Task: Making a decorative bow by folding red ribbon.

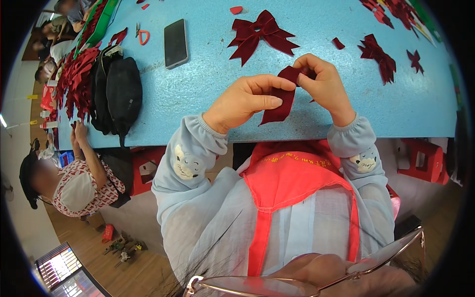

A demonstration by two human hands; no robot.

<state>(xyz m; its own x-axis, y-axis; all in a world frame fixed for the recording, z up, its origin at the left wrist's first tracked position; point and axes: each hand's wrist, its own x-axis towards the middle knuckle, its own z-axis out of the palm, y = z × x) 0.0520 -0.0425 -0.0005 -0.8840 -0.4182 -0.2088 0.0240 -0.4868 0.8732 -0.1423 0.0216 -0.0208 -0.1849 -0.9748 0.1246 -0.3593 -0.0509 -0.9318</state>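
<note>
A dark red ribbon is held above the blue table, just inside its near edge. The left hand pinches the ribbon's middle between thumb and forefinger; the right hand pinches its upper end. A large bow lies just beyond the hands. Bare tabletop extends leftward to the phone and black bag, rightward to a smaller bow.

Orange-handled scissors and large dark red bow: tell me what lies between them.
In the head view, a dark-screened phone lies on the blue tabletop between the scissors and the large bow.
</note>
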